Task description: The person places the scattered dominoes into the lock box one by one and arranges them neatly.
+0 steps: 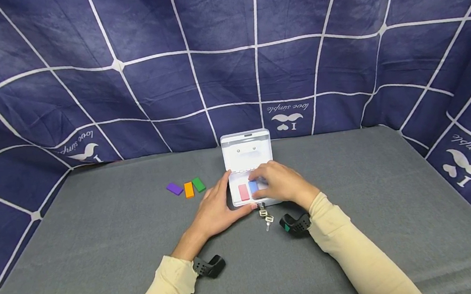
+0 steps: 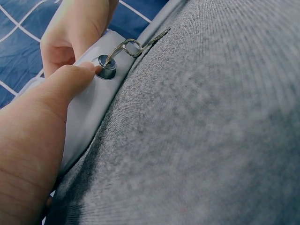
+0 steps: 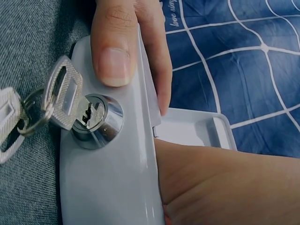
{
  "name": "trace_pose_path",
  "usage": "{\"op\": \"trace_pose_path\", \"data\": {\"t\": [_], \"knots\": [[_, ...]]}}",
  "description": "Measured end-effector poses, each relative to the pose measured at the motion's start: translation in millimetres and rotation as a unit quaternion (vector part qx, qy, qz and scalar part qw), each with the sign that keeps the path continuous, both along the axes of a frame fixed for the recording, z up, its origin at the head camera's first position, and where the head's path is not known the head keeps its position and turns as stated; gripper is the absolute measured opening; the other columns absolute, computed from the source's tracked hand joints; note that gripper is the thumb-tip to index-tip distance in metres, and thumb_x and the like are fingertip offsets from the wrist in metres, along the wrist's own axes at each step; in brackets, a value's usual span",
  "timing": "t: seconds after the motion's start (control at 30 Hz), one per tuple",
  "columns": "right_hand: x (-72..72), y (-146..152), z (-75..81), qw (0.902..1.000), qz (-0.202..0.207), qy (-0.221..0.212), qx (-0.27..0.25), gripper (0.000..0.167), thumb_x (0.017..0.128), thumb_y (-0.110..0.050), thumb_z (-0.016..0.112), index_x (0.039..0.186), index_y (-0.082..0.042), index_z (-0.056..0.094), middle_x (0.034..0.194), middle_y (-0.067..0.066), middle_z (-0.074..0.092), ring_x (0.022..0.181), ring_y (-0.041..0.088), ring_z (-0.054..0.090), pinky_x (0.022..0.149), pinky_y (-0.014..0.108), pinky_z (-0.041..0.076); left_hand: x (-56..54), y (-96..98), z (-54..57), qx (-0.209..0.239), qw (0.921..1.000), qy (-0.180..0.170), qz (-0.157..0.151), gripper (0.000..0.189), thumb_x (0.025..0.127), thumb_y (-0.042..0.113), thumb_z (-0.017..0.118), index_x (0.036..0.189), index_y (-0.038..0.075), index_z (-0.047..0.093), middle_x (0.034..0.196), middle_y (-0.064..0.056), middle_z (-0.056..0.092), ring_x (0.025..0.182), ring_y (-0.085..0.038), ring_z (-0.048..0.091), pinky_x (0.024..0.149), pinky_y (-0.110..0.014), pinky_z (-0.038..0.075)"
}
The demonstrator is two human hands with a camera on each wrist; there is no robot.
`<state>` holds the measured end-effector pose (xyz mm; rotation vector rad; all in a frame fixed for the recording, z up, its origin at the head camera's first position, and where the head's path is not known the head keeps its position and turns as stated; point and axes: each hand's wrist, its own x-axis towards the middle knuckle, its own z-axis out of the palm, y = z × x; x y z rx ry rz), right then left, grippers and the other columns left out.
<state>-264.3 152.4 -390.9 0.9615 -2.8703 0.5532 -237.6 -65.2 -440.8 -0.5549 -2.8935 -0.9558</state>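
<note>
An open white cash box stands on the grey table, its lid raised at the back. My left hand grips the box, fingers along its left side and thumb on the front wall beside the lock. My right hand reaches in over the right side and pinches a blue block between thumb and fingers. Left of it, inside the box, lies a pink block. A key sits in the lock, with a second key hanging from its ring. The right fingertips are hidden in both wrist views.
Purple, orange and green blocks lie on the table left of the box. A dark blue cloth with white lines hangs behind the table and at its sides.
</note>
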Motion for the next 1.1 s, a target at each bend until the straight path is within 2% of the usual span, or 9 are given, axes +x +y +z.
{"op": "trace_pose_path", "data": {"t": [0.3, 0.63, 1.1], "knots": [[-0.5, -1.5, -0.1, 1.0, 0.007, -0.002, 0.002, 0.039, 0.078, -0.028, 0.085, 0.11, -0.009, 0.075, 0.112, 0.006, 0.07, 0.101, 0.022, 0.062, 0.09, 0.038, 0.047, -0.7, -0.4, -0.7, 0.001, 1.0, 0.009, -0.002, 0.112, 0.075, 0.081, 0.06, 0.158, 0.018, 0.018, 0.157, -0.009, 0.034, 0.137, -0.032, 0.038, 0.107, -0.054, 0.031], [-1.5, -0.1, 0.9, 0.9995, 0.023, -0.017, 0.009, 0.039, 0.079, -0.026, 0.085, 0.112, -0.008, 0.075, 0.113, 0.007, 0.07, 0.102, 0.022, 0.062, 0.092, 0.038, 0.047, -0.9, -0.6, -3.1, -0.001, 1.0, 0.009, 0.002, 0.113, 0.074, 0.083, 0.058, 0.159, 0.021, 0.018, 0.156, -0.009, 0.034, 0.138, -0.035, 0.037, 0.107, -0.056, 0.032], [-2.7, -0.4, 1.0, 0.999, 0.031, -0.031, -0.011, 0.039, 0.078, -0.022, 0.086, 0.112, -0.007, 0.074, 0.111, 0.004, 0.071, 0.099, 0.021, 0.063, 0.09, 0.038, 0.048, -1.5, -0.8, -3.0, 0.0, 1.0, 0.006, 0.001, 0.113, 0.074, 0.083, 0.057, 0.159, 0.021, 0.016, 0.157, -0.009, 0.033, 0.138, -0.035, 0.036, 0.107, -0.056, 0.031]]}}
